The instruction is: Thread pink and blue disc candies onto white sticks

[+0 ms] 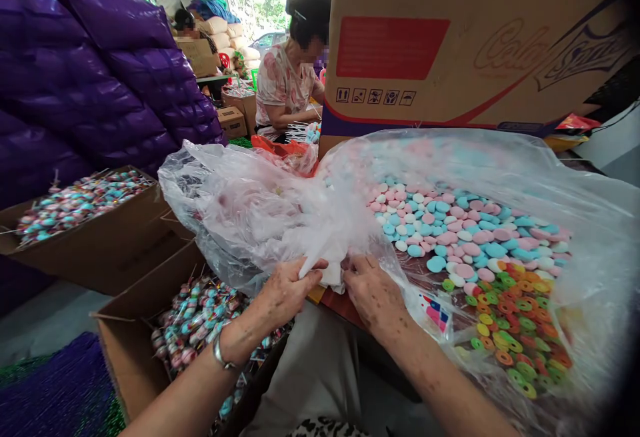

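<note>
My left hand (289,292) is closed, with the edge of a clear plastic sheet (240,204) pinched between thumb and fingers. Just to the right, my right hand (374,292) is closed too, its curled fingers on the bunched plastic by the table's front edge. Between both hands lies a white folded piece (331,270), partly under the plastic; its kind is unclear. Right of my hands, the sheet drapes over pink, blue and white round candies (450,227). Nearer me are green, orange and yellow ring candies (523,320).
A large carton (430,44) stands at the table's back. Below left, an open box (135,330) holds wrapped candy sticks (200,317); another box (100,244) sits behind it. Purple packed bundles (115,57) line the left. A person (287,84) sits across the table.
</note>
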`<state>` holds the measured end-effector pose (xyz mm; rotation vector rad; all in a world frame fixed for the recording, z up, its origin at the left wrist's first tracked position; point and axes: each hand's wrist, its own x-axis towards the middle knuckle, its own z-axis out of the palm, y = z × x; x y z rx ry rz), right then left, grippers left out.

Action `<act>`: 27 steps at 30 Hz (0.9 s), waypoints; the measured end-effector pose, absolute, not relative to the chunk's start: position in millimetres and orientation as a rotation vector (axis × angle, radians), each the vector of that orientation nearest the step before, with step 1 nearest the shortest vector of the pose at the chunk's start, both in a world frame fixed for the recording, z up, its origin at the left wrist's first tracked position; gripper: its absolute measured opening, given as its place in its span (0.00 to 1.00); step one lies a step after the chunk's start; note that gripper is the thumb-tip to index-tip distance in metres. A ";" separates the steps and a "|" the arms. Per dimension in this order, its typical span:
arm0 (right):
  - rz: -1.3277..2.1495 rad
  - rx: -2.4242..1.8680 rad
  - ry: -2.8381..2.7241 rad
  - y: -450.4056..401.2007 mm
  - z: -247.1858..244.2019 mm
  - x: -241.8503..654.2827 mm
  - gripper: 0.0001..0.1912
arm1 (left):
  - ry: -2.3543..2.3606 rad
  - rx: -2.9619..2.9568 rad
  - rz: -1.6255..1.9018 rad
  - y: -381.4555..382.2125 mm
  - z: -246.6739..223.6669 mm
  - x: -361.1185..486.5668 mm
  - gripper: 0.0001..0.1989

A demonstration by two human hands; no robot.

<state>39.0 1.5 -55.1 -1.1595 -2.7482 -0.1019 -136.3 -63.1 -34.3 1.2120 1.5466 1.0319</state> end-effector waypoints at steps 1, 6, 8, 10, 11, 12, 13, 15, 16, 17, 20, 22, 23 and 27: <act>-0.065 -1.167 -2.730 2.8 -54.1 39.4 0.12 | 1.563 1.270 0.997 -60.6 -36.2 -135.6 0.15; 0.425 -0.978 -2.522 8.6 -37.2 53.7 0.11 | 1.640 1.543 0.910 -52.7 -42.6 -136.7 0.13; 0.670 -0.903 -2.317 9.3 -32.3 58.9 0.09 | 1.662 1.592 0.887 -51.5 -42.9 -137.4 0.13; 0.860 -0.921 -2.070 8.3 -31.7 60.8 0.07 | 1.685 1.621 0.882 -50.5 -43.1 -137.5 0.12; 0.934 -0.948 -1.958 7.2 -32.7 60.7 0.07 | 1.697 1.631 0.881 -49.9 -43.4 -137.4 0.12; 0.994 -0.975 -1.866 5.6 -34.1 60.1 0.06 | 1.710 1.637 0.882 -49.4 -43.8 -137.3 0.12; 1.044 -0.996 -1.810 3.8 -35.7 59.2 0.06 | 1.722 1.638 0.883 -48.9 -44.2 -137.0 0.12; 1.134 -1.012 -1.814 0.1 -38.5 57.4 0.06 | 1.731 1.634 0.879 -48.6 -45.0 -136.4 0.12; 1.173 -1.013 -1.856 -1.6 -39.5 56.6 0.05 | 1.729 1.628 0.878 -48.9 -45.0 -135.9 0.13; 1.207 -1.010 -1.909 -3.0 -40.3 55.8 0.05 | 1.732 1.618 0.883 -49.5 -44.6 -135.2 0.13; 1.238 -0.993 -2.026 -5.5 -41.9 54.2 0.04 | 1.747 1.589 0.962 -52.1 -40.7 -131.8 0.14; 1.203 -0.955 -2.076 -6.0 -42.5 53.7 0.04 | 1.724 1.577 1.033 -53.2 -36.7 -128.9 0.13; 1.180 -0.930 -2.106 -6.1 -42.7 53.8 0.04 | 1.678 1.580 1.040 -53.0 -34.8 -127.4 0.13; 1.170 -0.914 -2.221 -5.5 -42.0 57.3 0.05 | 1.460 1.613 0.926 -47.1 -29.4 -124.2 0.14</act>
